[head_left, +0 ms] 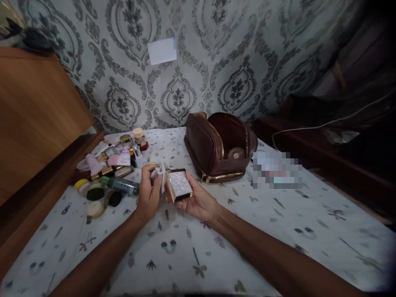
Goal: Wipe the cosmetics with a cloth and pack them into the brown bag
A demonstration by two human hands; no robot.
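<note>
My right hand (201,201) is closed around a square makeup compact (180,184) with a glittery silver face and gold-and-black sides. Bunched in my closed left hand (149,190) is a white cloth or tissue (159,177), right beside the compact's left edge; whether they touch I cannot tell. A dark green bottle (123,186) lies just left of my left hand. Behind my hands stands a brown cosmetic bag (204,144), its zipped top gaping and its dark inside showing.
Several jars, tubes and lipsticks cluster at the left, among them a pink tube (93,164) and a round cream jar (95,209). A wooden cabinet (40,111) borders the left side. A blurred-out item (276,170) lies right of the bag on the patterned sheet (262,231).
</note>
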